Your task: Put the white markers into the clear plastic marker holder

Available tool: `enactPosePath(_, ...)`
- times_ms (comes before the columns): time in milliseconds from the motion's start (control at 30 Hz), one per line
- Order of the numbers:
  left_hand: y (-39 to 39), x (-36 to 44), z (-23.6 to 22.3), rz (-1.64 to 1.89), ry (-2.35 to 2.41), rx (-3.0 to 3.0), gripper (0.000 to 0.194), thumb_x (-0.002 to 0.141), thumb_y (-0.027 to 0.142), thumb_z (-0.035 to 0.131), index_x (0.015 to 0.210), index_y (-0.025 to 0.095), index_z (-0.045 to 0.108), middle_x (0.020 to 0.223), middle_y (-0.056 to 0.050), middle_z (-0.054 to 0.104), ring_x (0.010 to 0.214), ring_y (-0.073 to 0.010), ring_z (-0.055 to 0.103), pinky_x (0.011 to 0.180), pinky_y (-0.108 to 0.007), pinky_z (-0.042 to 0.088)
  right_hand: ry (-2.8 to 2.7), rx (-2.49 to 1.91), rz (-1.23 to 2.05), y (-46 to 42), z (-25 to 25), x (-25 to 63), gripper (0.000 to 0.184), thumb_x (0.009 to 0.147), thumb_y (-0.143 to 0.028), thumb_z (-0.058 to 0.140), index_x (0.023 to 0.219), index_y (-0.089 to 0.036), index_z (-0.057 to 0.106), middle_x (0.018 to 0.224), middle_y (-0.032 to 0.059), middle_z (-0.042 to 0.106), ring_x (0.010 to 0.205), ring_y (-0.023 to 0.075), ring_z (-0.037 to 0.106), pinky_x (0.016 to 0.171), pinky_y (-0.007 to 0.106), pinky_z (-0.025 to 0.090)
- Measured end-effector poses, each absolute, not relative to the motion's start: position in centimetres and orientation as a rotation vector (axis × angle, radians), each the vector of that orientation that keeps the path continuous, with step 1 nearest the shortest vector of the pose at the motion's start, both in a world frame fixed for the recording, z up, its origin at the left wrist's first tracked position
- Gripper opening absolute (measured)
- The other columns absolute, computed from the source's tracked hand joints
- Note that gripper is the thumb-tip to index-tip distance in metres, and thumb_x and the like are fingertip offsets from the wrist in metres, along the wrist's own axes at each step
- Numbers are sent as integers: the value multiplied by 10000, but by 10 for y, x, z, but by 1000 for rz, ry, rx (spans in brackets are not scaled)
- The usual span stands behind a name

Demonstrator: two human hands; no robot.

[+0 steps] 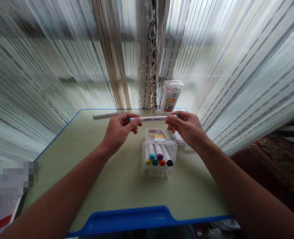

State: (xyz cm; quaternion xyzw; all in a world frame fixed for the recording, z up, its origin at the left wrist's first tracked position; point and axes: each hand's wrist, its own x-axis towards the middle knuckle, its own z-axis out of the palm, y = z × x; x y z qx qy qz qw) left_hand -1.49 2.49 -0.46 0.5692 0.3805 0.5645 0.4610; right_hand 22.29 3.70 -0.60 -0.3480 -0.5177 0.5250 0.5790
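A white marker (pixel 153 118) with teal ends is held level above the table, one end in each hand. My left hand (pixel 123 127) pinches its left end between thumb and fingers. The right end sits between the thumb and fingers of my right hand (pixel 185 126). Below the marker, a clear plastic case (pixel 143 149) lies with its open end toward me. Several markers (pixel 159 156) are inside, with yellow, blue, dark green, purple, orange and black ends showing.
Another white marker (pixel 107 115) with green ends lies at the back left of the table (pixel 69 169). A clear labelled container (pixel 170 98) stands upright at the back. Clear plastic (pixel 180 139) lies partly behind my right hand. String curtains (pixel 62 66) hang behind the table.
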Motion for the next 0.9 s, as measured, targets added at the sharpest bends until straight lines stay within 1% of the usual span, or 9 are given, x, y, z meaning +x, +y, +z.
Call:
enactPosePath(133,26,-16,-3,1400,885,1284,279,756,300,836,934,103,750,768,-66,754,570,-105,636,552,-226,514,-1169,-827,1271,37,-4,223,290,668,-369,912,802,-153,772,704,58,758,513,114,662,436,204,480)
enactPosePath(267,25,-16,0,1409,828,1199,285,770,300,819,961,100,753,762,-63,752,560,-104,628,548,-227,518,-1124,-841,1325,36,0,224,268,688,-343,871,847,-145,784,721,74,771,528,127,681,441,200,484)
enactPosePath(433,26,-16,2,1427,777,1135,231,841,290,740,967,97,752,760,-70,753,563,-112,638,550,-229,519,-1097,-840,1370,34,3,224,208,762,-264,768,921,-129,777,757,90,786,547,135,699,462,199,507)
enactPosePath(567,27,-16,2,1435,754,1093,218,891,280,661,962,92,745,753,-77,751,559,-120,642,552,-237,521,-1100,-841,1379,34,2,225,194,795,-250,721,934,-122,766,774,97,791,552,140,707,460,200,509)
enactPosePath(733,28,-16,1,1433,772,1087,232,882,289,661,971,90,739,755,-76,750,561,-119,638,554,-240,519,-1104,-845,1377,35,1,225,206,783,-307,762,899,-137,767,774,94,793,554,145,712,450,201,504)
enactPosePath(900,27,-16,1,1432,805,1122,263,811,316,760,969,106,745,764,-58,747,570,-104,627,561,-232,512,-1129,-855,1357,36,0,224,284,692,-371,873,859,-162,777,765,76,792,555,141,708,442,201,492)
